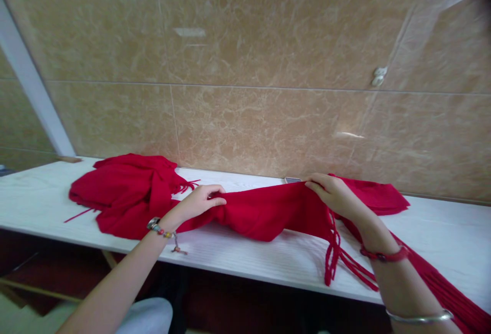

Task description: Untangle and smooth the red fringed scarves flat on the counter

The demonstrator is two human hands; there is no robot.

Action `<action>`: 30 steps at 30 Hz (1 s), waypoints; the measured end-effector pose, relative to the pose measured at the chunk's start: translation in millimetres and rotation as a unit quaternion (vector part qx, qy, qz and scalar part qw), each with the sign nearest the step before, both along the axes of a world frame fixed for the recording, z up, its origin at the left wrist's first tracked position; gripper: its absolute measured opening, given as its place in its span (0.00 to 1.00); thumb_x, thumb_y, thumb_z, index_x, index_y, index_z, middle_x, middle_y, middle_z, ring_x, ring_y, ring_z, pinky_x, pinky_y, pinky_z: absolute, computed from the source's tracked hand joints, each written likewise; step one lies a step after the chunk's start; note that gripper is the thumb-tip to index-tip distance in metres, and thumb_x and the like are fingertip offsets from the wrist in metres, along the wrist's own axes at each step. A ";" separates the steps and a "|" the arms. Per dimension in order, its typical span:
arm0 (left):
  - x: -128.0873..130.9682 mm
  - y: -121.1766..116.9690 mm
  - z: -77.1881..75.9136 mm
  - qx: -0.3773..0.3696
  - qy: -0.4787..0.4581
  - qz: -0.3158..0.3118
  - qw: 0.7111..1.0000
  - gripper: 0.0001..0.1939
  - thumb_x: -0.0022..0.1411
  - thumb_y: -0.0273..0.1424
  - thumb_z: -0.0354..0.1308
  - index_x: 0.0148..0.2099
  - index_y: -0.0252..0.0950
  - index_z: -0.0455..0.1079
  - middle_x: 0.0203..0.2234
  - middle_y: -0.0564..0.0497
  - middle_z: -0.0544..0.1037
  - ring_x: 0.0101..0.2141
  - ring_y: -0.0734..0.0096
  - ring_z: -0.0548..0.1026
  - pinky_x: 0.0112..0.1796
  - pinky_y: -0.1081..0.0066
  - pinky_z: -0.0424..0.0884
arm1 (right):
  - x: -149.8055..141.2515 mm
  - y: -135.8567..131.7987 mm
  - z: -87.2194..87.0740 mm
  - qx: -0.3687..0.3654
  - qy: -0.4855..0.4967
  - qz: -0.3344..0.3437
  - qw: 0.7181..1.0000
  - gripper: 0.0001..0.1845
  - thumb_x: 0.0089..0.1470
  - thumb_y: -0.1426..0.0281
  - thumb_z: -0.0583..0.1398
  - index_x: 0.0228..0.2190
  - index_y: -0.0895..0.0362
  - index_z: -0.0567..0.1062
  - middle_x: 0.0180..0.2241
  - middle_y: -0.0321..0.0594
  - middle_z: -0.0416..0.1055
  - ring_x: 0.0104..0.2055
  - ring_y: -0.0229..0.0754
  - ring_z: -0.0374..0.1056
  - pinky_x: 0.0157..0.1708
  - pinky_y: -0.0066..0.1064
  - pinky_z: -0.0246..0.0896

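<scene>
A red fringed scarf (264,214) stretches between my two hands, a little above the white table. My left hand (201,202) pinches its upper edge, thumb and fingers closed on the cloth. Farther right, my right hand (333,193) grips the same scarf near its tasselled end, where long red fringes (333,254) hang over the table. A heap of red cloth (126,191) lies crumpled at the left, with some fringe showing. Behind my right hand rests a folded red scarf (378,196). More red fringe (441,277) trails off to the lower right, partly behind my forearm.
The white table (238,262) runs along a tan marble-tiled wall (268,119). At the table's back, a small flat dark object (292,180) is partly hidden by the scarf. A small brown piece (69,159) lies at the far left. Below is a dark shelf space.
</scene>
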State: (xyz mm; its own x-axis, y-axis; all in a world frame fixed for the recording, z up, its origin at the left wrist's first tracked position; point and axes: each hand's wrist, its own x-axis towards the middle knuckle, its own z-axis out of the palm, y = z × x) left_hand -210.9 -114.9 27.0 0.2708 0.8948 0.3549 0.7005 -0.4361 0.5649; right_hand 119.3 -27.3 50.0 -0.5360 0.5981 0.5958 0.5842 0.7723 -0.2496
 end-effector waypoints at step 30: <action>-31.9 7.3 15.1 0.011 0.076 0.088 0.993 0.16 0.60 0.39 0.39 0.30 0.35 0.62 0.26 0.52 0.71 0.31 0.69 0.69 0.35 0.71 0.65 | 12.1 -5.2 -5.9 -0.080 -0.023 -0.016 0.996 0.15 0.52 0.59 0.53 0.27 0.56 0.73 0.27 0.40 0.74 0.29 0.42 0.68 0.30 0.31 0.60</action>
State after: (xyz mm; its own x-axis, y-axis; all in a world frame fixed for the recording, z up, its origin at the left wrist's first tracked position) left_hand -242.9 -107.6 42.1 0.1634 0.9254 0.3419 0.8431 -0.3109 0.4388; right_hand 131.4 -32.5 44.1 -0.5389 0.7006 0.4676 0.6216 0.7054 -0.3405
